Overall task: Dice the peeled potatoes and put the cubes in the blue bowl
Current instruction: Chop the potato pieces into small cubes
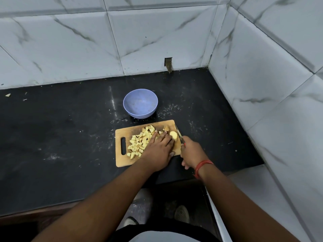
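On the board, the left hand presses the potato, the knife in the right hand just right of it.

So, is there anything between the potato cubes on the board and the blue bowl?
Nothing visible. The potato cubes lie on the cutting board; the blue bowl stands just beyond its far edge, empty, with only bare black counter between.
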`<action>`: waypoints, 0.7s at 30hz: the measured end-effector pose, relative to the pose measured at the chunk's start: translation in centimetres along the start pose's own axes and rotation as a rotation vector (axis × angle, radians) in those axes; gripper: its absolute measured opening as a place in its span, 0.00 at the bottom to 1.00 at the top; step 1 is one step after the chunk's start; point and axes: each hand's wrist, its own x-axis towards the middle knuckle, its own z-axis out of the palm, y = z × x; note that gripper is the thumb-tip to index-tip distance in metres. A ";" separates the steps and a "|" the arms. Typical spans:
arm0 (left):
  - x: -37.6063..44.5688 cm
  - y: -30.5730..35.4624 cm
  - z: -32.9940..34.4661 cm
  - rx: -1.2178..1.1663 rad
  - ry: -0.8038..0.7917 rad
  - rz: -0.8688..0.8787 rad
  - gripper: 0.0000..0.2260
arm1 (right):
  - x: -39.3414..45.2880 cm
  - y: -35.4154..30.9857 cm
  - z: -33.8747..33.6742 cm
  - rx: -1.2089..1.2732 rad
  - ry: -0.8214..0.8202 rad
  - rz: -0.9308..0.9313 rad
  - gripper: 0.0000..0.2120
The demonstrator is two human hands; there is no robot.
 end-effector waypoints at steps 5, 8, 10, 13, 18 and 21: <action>0.1 -0.1 -0.5 0.007 -0.035 0.022 0.26 | -0.6 -1.1 0.4 -0.266 0.009 0.045 0.10; 0.1 -0.3 -0.5 0.015 -0.050 0.031 0.26 | -0.6 -1.7 0.6 -0.348 -0.018 0.106 0.15; 0.2 -0.3 -0.5 0.019 -0.055 0.031 0.26 | -0.5 -2.0 0.8 -0.359 -0.018 0.125 0.17; 0.1 -0.3 -0.6 0.026 -0.048 0.035 0.26 | -0.8 -2.4 1.0 -0.303 -0.014 0.145 0.17; 0.2 -0.3 -0.3 0.016 -0.045 0.032 0.26 | -0.8 -4.8 0.7 -0.066 -0.098 0.463 0.08; 0.3 -0.3 -0.3 0.005 -0.050 0.033 0.26 | -0.2 -5.8 0.8 0.001 -0.202 0.644 0.13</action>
